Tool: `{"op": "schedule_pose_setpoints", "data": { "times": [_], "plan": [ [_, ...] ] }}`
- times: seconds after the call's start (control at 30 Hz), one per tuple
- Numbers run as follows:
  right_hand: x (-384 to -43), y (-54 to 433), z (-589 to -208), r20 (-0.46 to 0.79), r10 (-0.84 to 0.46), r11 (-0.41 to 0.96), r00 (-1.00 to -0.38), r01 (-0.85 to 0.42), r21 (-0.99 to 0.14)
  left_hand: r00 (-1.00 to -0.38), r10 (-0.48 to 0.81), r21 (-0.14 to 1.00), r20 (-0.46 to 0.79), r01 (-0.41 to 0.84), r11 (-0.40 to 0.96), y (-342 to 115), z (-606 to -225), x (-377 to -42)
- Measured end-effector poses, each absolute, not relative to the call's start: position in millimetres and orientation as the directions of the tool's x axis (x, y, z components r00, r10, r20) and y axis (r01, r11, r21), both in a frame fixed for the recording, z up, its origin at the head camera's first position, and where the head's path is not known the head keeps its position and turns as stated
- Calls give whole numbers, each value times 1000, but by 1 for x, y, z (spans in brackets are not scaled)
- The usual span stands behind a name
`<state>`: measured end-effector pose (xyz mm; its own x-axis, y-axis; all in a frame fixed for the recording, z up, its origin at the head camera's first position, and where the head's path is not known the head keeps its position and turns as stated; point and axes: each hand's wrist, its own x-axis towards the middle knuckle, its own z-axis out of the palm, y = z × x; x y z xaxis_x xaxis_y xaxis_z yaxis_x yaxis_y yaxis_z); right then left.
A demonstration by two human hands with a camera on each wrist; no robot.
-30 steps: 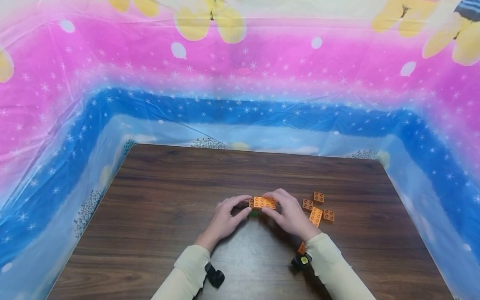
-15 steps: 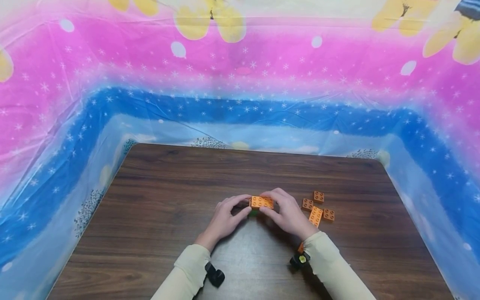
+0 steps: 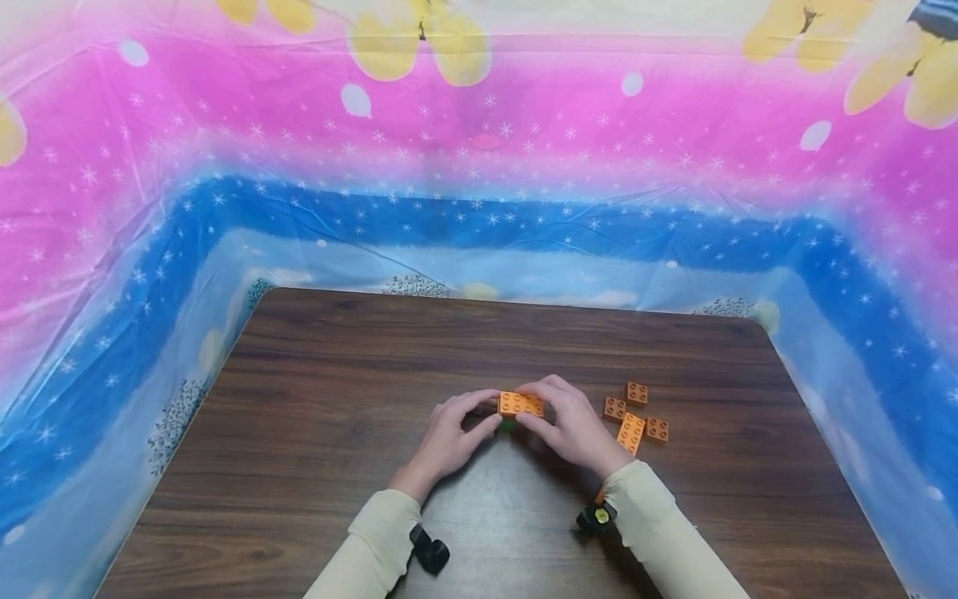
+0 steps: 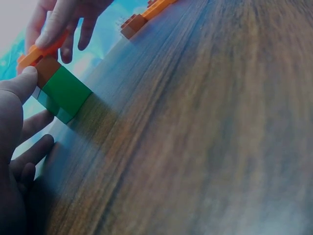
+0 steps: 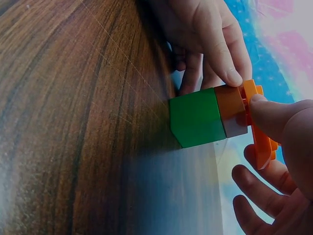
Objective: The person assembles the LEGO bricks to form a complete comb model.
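On the table a green block (image 5: 198,117) stands with a brownish-orange brick (image 4: 48,70) stacked on it. A bright orange thin building brick (image 3: 518,403) lies over the brown-orange one and sticks out to the right; in the right wrist view a narrow gap shows between the two. My left hand (image 3: 446,441) holds the brown-orange brick from the left, its thumb on the near side. My right hand (image 3: 576,424) pinches the orange thin brick by its overhanging end, thumb in front and index finger behind. Whether its studs are seated cannot be told.
Right of my right hand lie several loose bricks: small brown-orange ones (image 3: 636,393) and a longer orange one (image 3: 631,433). Another orange piece (image 3: 600,494) is mostly hidden by the right wrist camera (image 3: 596,518). A patterned cloth (image 3: 479,216) rises behind the wooden table (image 3: 359,349).
My right hand has shifted slightly left with the orange thin brick, which now covers the studs of the brown-orange brick that showed at its left end. My left hand stays in place.
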<state>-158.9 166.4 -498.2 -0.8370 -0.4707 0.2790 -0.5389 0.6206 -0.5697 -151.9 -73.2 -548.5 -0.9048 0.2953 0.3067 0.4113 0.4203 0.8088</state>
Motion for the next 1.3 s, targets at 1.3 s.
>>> {"op": "schedule_pose_setpoints", "data": {
  "times": [1.3],
  "plan": [
    [-163,165,-494,220,-487,643,-845,-518,-564,-876,332,806,349,462,371,-74,-545,-153]
  ]
}}
